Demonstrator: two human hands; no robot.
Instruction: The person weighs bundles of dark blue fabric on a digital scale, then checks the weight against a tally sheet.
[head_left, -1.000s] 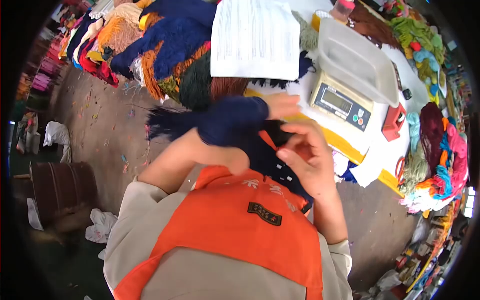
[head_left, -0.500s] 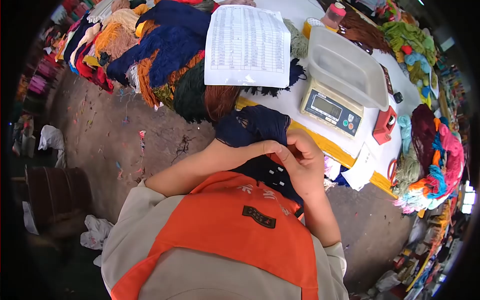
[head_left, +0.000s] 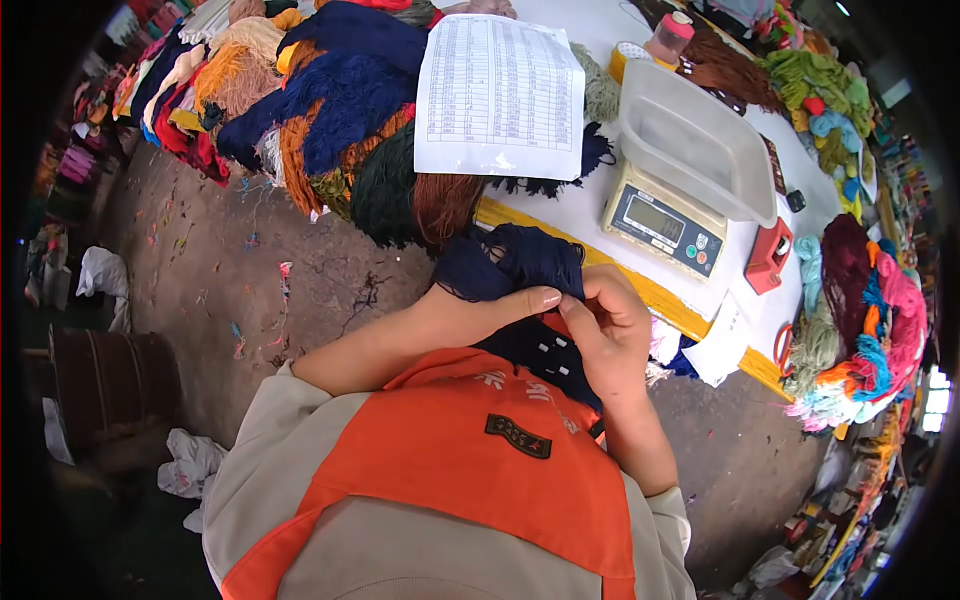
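A dark navy skein of yarn (head_left: pixel 510 262) is bunched over my left hand (head_left: pixel 500 308), whose thumb lies along its near side while the other fingers are hidden under the yarn. My right hand (head_left: pixel 610 330) is closed at the skein's right edge, thumb and fingertips pinched close to the left thumb. Any strand between those fingertips is too fine to make out. Both hands are in front of the orange apron (head_left: pixel 470 430), just short of the table's yellow edge.
A digital scale (head_left: pixel 662 225) with a clear plastic tray (head_left: pixel 700 150) stands on the white table. A printed sheet (head_left: pixel 500 100) lies over heaped yarn skeins (head_left: pixel 345 110). Right of the scale are a red tape dispenser (head_left: pixel 769 255) and more colourful yarn (head_left: pixel 880 320).
The hands and navy skein have shifted only slightly, with the right fingertips moving a little apart from the left thumb. The view has tilted a touch.
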